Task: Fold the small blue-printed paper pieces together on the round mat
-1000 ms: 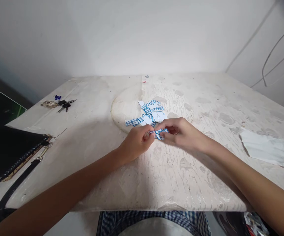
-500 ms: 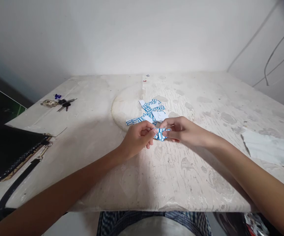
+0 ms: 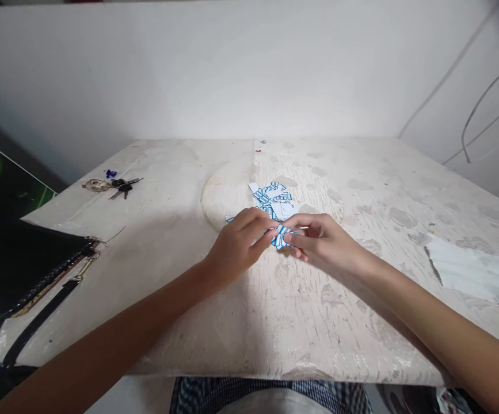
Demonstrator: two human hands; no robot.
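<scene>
Between my two hands is a small bunch of white paper slips with blue edges (image 3: pixel 281 237), held just above the table. My left hand (image 3: pixel 243 238) pinches its left side with thumb and fingers. From the other side my right hand (image 3: pixel 320 237) grips it, the thumb lying on top and fingers underneath. Just beyond my fingers lies a loose heap of similar blue-edged paper pieces (image 3: pixel 270 195), some turned to a plain white side. My left hand hides part of that heap. Any print on the slips is too small to read.
A bunch of keys (image 3: pixel 122 185) lies at the left with a small purple piece (image 3: pixel 111 173). A black bag (image 3: pixel 29 264) with a strap sits on the left edge. White cloth or paper (image 3: pixel 476 270) lies at the right. The table (image 3: pixel 214 339) meets a wall behind.
The view has tilted up slightly. My left fingers have shifted over the top of the held slips, and the bunch now sits turned differently in my hands.
</scene>
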